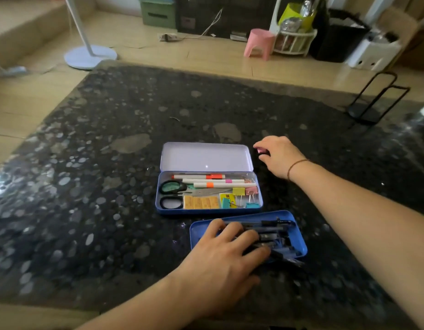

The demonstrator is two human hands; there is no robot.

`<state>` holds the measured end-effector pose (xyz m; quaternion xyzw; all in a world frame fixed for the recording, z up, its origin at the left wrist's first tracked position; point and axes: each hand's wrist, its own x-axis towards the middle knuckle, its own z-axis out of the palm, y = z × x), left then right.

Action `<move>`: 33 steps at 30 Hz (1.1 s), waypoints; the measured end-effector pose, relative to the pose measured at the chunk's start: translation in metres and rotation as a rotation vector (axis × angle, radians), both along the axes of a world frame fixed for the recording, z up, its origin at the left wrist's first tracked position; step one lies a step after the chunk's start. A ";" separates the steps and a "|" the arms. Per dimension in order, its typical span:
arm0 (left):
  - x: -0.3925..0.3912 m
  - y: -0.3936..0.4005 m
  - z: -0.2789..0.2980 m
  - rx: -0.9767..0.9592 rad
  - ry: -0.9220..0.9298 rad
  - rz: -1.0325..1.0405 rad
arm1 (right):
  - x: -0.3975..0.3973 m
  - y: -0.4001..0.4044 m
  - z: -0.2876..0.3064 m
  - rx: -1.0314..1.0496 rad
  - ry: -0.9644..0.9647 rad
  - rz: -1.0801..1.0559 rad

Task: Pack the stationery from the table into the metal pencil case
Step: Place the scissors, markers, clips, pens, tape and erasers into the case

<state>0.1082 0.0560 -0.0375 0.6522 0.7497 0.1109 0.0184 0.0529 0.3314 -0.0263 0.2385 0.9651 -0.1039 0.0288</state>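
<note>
Here, case: the metal pencil case [209, 209] is laid open on the dark worktop [91, 177], its lid [206, 157] folded back on the far side.
Contents: black-handled scissors [172, 194] are seen at the case's left end, three white markers [214, 181] along its far wall, yellow pads and coloured binder clips [244, 197] toward its right end.
Tray: a blue inner tray [299, 241] is set just near-right of the case, loaded with dark pens [273, 231].
Left hand: the left hand [220, 256] is spread flat over the tray's left part, fingers [248, 236] apart and resting on the pens; nothing is clamped.
Right hand: the right hand [279, 154] is placed just right of the lid, its fingers curled together around a small pink item [261, 150]; what the item is cannot be told.
Handling, pink item: it is judged light and rigid, best pinched by its sides between thumb and forefinger.
Handling, tray: thin sheet metal is judged light, stiff and smooth; the pens are likely to roll if it is tipped, so its two long edges should be gripped and it should be kept level.
Risk: the open lid could be knocked.
</note>
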 end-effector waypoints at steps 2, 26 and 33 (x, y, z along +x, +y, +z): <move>-0.003 0.001 0.000 0.007 0.000 0.003 | -0.001 -0.001 0.001 0.165 0.024 0.002; -0.028 -0.033 0.004 0.118 -0.173 0.292 | 0.160 -0.082 0.012 0.035 0.055 -0.008; -0.046 -0.043 0.011 0.154 -0.247 0.526 | 0.143 -0.085 0.011 -0.111 0.176 0.060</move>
